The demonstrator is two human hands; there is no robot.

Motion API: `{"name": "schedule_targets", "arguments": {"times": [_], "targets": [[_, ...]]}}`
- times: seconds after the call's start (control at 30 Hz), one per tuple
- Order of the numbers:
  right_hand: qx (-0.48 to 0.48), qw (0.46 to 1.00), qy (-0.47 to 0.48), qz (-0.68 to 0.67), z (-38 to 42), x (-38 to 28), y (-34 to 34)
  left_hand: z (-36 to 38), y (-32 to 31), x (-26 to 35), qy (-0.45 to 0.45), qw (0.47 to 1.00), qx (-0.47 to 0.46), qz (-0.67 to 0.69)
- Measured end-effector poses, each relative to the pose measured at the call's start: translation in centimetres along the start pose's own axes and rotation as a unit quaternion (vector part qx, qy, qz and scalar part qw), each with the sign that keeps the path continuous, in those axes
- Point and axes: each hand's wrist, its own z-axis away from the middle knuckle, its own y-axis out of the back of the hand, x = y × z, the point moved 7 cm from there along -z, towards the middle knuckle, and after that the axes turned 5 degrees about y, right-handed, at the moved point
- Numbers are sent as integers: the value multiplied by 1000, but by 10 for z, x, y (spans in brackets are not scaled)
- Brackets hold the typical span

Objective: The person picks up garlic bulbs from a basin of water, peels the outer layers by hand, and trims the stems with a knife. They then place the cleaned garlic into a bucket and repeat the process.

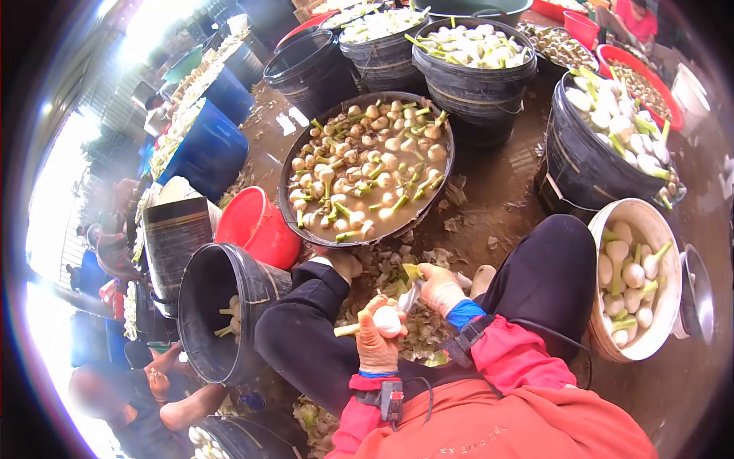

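My left hand is closed around a garlic bulb, its pale stem sticking out to the left. To the right and a little farther forward, my right hand grips a small knife, whose silvery blade shows below the fingers. A yellow-green piece pokes out at its fingertips. Both hands are apart, over a heap of garlic peelings between my bent legs. Ahead, a wide black tub holds many garlic bulbs in brown water.
A white bucket of garlic stands at my right. Left are a tipped black bucket with a few bulbs and a red bucket. Full black buckets line the back. A person sits at lower left.
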Motion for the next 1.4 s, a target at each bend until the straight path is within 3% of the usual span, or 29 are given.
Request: {"name": "schedule_targets", "arguments": {"times": [0.07, 0.1, 0.13, 0.2, 0.23, 0.33, 0.4, 0.47, 0.5, 0.53, 0.6, 0.63, 0.7, 0.8, 0.87, 0.93, 0.97, 1.0, 1.07, 1.1, 1.13, 1.2, 1.27, 1.3, 1.33, 1.37, 1.4], "targets": [[-96, 988, -20, 123, 7, -7, -1, -1, 3, 0, 5, 1000, -5, 12], [-65, 992, 48, 93, 13, -20, 0, -3, 10, 0, -10, 998, 26, -47], [-65, 992, 50, 94, 15, -19, -4, -3, 17, 1, -24, 992, 59, -105], [-102, 968, 101, -204, 22, -23, -17, -3, 22, 1, -34, 980, 82, -176], [-64, 957, 209, -189, 35, -55, -5, -5, 22, 1, -43, 973, 84, -209], [-68, 974, 212, -39, 58, -77, 6, -12, 16, 1, -77, 952, 61, -290], [-29, 965, 259, -25, 57, -75, 4, -6, -2, 7, -126, 897, 8, -424], [-80, 976, 170, -113, 51, -66, 1, -6, 3, 3, -164, 912, 28, -376], [-63, 954, 195, -218, 51, -70, 6, -6, 6, 9, -180, 942, 51, -278], [-80, 910, 150, -378, 48, -70, 2, -5, 10, 14, -195, 962, 74, -177], [-120, 845, 77, -515, 51, -72, 3, -9, 34, 6, -54, 975, 148, -155], [-121, 845, 78, -515, 48, -70, 5, -12, 39, -1, -40, 983, 151, -91], [-138, 757, 88, -632, 44, -70, 14, -14, 43, -7, -24, 988, 153, -29], [-65, 677, 107, -725, 42, -77, 45, -16, 39, -18, 54, 990, 100, 84], [0, 642, 117, -757, 37, -73, 66, -17, 27, -23, 112, 967, 6, 228], [14, 569, 198, -798, 36, -80, 92, -17, 25, -20, 132, 956, 2, 262], [75, 588, 178, -786, 33, -68, 96, -16, 25, -20, 152, 944, -6, 293], [74, 588, 177, -786, 32, -68, 92, -16, 24, -20, 172, 930, -15, 324], [72, 769, 52, -633, 27, -53, 67, -17, 26, -24, 179, 923, -9, 340], [60, 896, 212, -385, 27, -57, 56, -17, 28, -26, 181, 927, -1, 329], [9, 927, 193, -320, 33, -61, 37, -18, 31, -28, 183, 930, 7, 319], [-40, 937, 228, -262, 46, -75, 14, -21, 32, -33, 164, 929, 16, 331], [-78, 973, 205, -69, 54, -76, 5, -19, 32, -39, 151, 941, 52, 298], [-88, 971, 204, -91, 57, -90, 9, -22, 39, -48, 154, 948, 82, 267], [-163, 956, 120, -213, 69, -93, 12, -28, 56, -58, 151, 953, 114, 238], [-176, 917, 162, -318, 76, -108, 17, -36, 68, -67, 151, 958, 30, 242], [-190, 866, 195, -420, 81, -115, 22, -32, 66, -66, 141, 951, 133, 242]]}}
